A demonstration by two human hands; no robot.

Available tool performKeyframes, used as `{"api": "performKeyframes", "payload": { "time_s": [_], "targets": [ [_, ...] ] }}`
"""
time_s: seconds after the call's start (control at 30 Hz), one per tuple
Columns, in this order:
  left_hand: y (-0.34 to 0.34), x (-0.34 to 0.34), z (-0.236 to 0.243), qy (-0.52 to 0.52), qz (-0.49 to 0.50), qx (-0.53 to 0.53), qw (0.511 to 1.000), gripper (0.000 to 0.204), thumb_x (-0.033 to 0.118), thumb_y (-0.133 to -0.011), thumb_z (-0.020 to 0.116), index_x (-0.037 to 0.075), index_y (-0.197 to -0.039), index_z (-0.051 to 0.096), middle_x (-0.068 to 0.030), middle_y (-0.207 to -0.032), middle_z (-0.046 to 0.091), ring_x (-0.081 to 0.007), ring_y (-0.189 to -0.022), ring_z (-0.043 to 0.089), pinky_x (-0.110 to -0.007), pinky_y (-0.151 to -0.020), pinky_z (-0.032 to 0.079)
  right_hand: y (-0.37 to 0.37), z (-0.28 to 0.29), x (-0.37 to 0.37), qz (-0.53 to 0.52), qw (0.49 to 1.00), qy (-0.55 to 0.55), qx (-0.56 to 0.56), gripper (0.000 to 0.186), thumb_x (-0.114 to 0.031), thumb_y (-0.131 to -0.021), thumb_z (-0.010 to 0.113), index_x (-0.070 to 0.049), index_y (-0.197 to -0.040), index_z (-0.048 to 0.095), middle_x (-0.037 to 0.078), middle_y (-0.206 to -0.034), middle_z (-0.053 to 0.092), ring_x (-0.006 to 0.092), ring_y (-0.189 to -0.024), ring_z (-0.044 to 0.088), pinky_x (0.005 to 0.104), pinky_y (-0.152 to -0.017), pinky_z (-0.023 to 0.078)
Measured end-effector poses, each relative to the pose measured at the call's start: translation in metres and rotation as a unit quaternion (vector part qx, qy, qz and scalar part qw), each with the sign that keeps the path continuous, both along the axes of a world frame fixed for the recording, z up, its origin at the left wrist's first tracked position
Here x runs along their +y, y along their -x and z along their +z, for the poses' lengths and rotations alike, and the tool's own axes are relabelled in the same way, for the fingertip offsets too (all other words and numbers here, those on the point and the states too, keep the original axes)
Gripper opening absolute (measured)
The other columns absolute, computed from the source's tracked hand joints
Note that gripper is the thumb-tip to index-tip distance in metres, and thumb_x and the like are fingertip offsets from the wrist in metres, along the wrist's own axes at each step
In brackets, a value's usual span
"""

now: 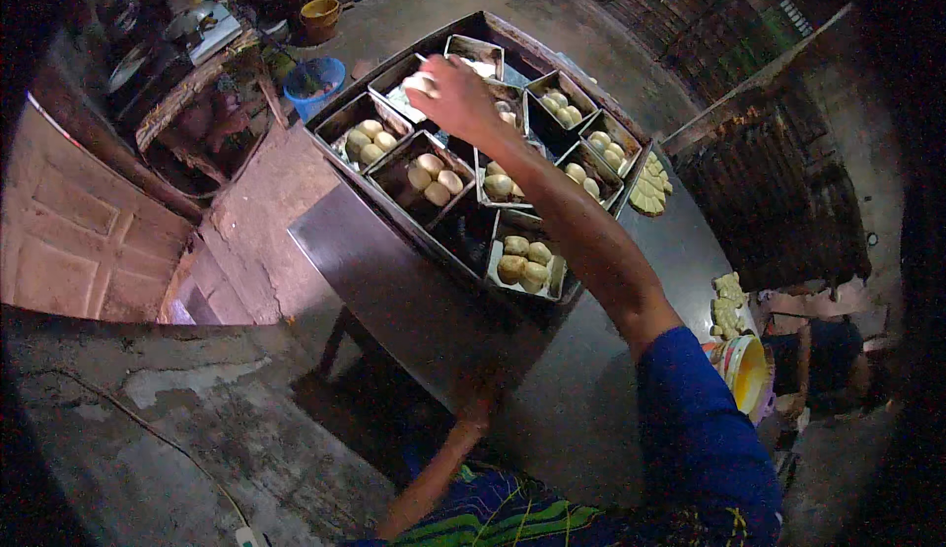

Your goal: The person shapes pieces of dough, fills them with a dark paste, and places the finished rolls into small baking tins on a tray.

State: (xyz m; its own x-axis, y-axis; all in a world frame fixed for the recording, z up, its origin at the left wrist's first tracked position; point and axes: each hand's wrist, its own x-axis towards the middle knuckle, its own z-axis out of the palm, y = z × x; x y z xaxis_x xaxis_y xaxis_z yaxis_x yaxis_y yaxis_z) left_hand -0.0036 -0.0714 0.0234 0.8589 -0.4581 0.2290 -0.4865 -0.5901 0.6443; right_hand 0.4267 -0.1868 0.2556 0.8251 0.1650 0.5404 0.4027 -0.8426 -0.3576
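Note:
A large dark tray (329, 151) on a metal table (641, 261) holds several square tins (392, 185), most with groups of pale dough balls (430, 170) on white lining. My right hand (443, 89) reaches over the back-left tins, fingers closed on something small and whitish that I cannot make out, partly hiding the tin beneath. My left hand (470, 409) is low by the table's near side, dim, its fingers unclear. Flat clusters of pale dough (648, 187) lie along the table's right side, near a yellow bucket (749, 375).
A wooden door (84, 212) is at left. A blue bucket (313, 87), a brown bucket (320, 20) and a cluttered stand (212, 44) are at back left. Stacked dark metal racks (788, 192) line the right. A cord (158, 434) runs at lower left.

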Motion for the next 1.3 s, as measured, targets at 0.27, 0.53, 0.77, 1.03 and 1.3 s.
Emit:
{"api": "performKeyframes", "payload": {
  "time_s": [0.27,0.53,0.77,1.03,1.3],
  "targets": [
    [-0.005,0.012,-0.012,0.022,0.014,0.013,1.0,0.052,0.032,-0.071,0.072,0.006,-0.116,0.063,-0.0206,-0.102,0.063,-0.0401,-0.101,0.057,-0.051,-0.094,0.042,-0.069,-0.013,0.049,-0.002,0.935,0.22,0.277,0.052,-0.038,-0.08,0.065,-0.002,-0.116,0.062,0.024,-0.115,0.064,0.0367,-0.106,0.064,0.0471,-0.09,0.052],
    [0.002,0.022,-0.033,-0.092,0.016,0.147,0.985,0.051,0.034,-0.065,0.073,0.003,-0.105,0.064,-0.0171,-0.082,0.062,-0.0401,-0.079,0.059,-0.051,-0.078,0.047,0.069,0.071,-0.083,0.03,0.997,0.057,-0.04,0.031,-0.03,-0.09,0.063,-0.011,-0.115,0.064,0.019,-0.103,0.067,0.0385,-0.096,0.065,0.0455,-0.082,0.051],
    [0.022,0.038,-0.145,-0.063,-0.009,0.01,0.998,0.046,0.039,-0.078,0.069,0.004,-0.106,0.058,-0.0136,-0.087,0.06,-0.0344,-0.075,0.058,-0.045,-0.073,0.049,0.377,-0.042,-0.297,-0.3,0.937,-0.03,0.178,0.014,-0.004,-0.082,0.067,0.0,-0.096,0.068,0.017,-0.092,0.07,0.031,-0.083,0.069,0.0372,-0.074,0.055],
    [-0.022,0.005,0.007,0.114,-0.034,0.203,0.972,0.038,0.025,-0.091,0.058,0.002,-0.121,0.055,-0.015,-0.114,0.061,-0.0278,-0.093,0.061,-0.041,-0.08,0.05,0.46,-0.179,-0.239,-0.365,0.924,-0.032,0.111,0.028,-0.005,-0.079,0.071,-0.002,-0.107,0.066,0.015,-0.096,0.067,0.0323,-0.094,0.064,0.0387,-0.084,0.052],
    [-0.02,-0.183,0.11,0.243,-0.172,0.259,0.919,0.027,0.018,-0.096,0.054,-0.001,-0.115,0.058,-0.0127,-0.111,0.062,-0.0216,-0.099,0.061,-0.035,-0.084,0.05,0.536,-0.139,-0.208,-0.404,0.834,-0.374,0.039,0.02,-0.008,-0.091,0.064,-0.002,-0.109,0.068,0.01,-0.095,0.069,0.0155,-0.077,0.066,0.0292,-0.065,0.051]
  ]
}}
